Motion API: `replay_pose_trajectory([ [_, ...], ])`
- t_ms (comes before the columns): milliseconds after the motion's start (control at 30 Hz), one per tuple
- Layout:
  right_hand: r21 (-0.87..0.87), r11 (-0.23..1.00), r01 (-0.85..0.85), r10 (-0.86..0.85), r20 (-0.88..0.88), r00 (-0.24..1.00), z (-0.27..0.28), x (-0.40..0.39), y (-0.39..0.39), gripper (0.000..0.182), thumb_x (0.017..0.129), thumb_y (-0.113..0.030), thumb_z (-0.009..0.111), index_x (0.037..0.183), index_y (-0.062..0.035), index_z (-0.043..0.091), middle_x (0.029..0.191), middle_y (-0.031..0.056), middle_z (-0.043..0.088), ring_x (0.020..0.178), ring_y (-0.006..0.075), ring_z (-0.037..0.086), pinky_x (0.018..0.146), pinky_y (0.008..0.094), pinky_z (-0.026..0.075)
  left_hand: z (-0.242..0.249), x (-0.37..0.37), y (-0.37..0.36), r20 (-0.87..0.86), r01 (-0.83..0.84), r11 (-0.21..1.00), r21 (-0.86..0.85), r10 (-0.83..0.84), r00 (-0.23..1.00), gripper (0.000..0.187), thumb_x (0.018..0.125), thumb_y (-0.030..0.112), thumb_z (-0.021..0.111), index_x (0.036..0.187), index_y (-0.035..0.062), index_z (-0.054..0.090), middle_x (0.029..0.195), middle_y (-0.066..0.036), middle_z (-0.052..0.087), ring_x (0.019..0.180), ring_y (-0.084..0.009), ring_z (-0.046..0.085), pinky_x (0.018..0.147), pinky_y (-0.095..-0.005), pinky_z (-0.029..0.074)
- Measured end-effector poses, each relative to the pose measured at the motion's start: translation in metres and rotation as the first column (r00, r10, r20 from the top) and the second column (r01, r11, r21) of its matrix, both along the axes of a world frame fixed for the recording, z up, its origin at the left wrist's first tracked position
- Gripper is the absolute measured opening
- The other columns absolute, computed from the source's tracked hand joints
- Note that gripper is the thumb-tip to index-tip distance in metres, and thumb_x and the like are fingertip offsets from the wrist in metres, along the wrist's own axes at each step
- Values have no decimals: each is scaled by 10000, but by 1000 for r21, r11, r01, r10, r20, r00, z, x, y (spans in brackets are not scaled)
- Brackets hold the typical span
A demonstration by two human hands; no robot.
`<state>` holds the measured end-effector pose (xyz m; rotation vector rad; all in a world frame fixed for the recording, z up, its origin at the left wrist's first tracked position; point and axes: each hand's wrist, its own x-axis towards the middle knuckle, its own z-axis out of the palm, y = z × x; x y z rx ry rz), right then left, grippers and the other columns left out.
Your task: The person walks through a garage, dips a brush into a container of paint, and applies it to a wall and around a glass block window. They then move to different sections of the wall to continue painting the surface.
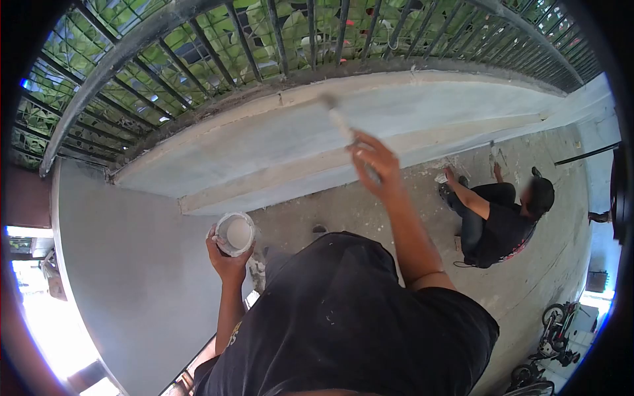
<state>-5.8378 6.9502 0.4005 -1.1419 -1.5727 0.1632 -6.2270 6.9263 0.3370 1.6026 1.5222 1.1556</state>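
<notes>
Concrete runs under the person, a grey balcony floor point(370, 211) speckled with pale splashes, and a smooth grey wall point(125, 277) lies off to the left of the left hand. That left hand point(226, 259) is wrapped round a small paint cup point(235, 233), gripping it from below; the cup stands about upright with its white-filled mouth facing the camera. Well apart from it, up and to the right, the right hand point(374, 166) is closed on the handle of a paintbrush point(338, 119). Long axis of the brush slants up and to the left from the fingers, bristles at the far end, which is blurred, over the upper part of a low parapet wall point(422, 112). This parapet is pale and freshly coated, with a stepped ledge along its foot, and stretches wide on both sides of the brush. Beyond its top edge a dark metal railing point(198, 59) closes the balcony, greenery showing between the bars. Right of the right hand, the floor stays open as far as another person point(495, 224), who crouches in dark clothes facing the parapet's foot.
</notes>
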Motion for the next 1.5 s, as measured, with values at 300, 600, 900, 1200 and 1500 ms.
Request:
replay_pose_trajectory([
  [300, 50, 761, 647, -621, -230, 749, 4, 42, 10, 80, 922, 35, 617, 976, 2, 666, 1075, 154, 699, 1009, 225, 677, 870, 338, 543, -12, -1, 1, -14, 21, 996, 82, -20, 1000, 932, 588, 96, 932, 1355, -25, 417, 1282, -157, 520, 1183, -270, 551, 1016, -385, 456],
  [600, -137, 968, 212, -191, -948, 256, -35, -12, 12, 139, 954, 7, 581, 1080, 62, 563, 1094, 160, 588, 1011, 275, 663, 936, 375, 587, -1, 6, -2, 51, 32, 998, -51, -30, 998, 977, 581, 97, 930, 1386, -27, 389, 1278, -156, 528, 1182, -265, 557, 1006, -384, 467],
  [900, -65, 951, 303, -163, -936, 312, -19, -8, 3, 191, 963, -47, 591, 1115, 43, 519, 1136, 168, 552, 1040, 274, 640, 1003, 383, 546, -4, 12, 7, -66, 80, 994, 73, -75, 995, 969, 550, 68, 933, 1363, -19, 413, 1269, -146, 532, 1164, -259, 566, 997, -378, 473],
  [1200, -136, 945, 297, -215, -944, 251, -30, -9, -20, 170, 963, -39, 561, 1121, 8, 516, 1089, 172, 629, 1006, 295, 682, 950, 392, 558, 1, 23, 16, -51, 80, 988, 134, -74, 996, 966, 522, 113, 945, 1331, -16, 431, 1269, -157, 540, 1167, -288, 562, 1008, -403, 454],
  [1500, -463, 836, -294, 9, -524, 852, 64, -61, -31, 52, 873, 1, 639, 864, 27, 683, 847, 88, 688, 857, 177, 683, 762, 311, 568, -4, 36, 28, -46, 108, 909, 402, -98, 994, 945, 505, 154, 949, 1295, -9, 457, 1243, -178, 548, 1165, -310, 565, 986, -402, 461],
])
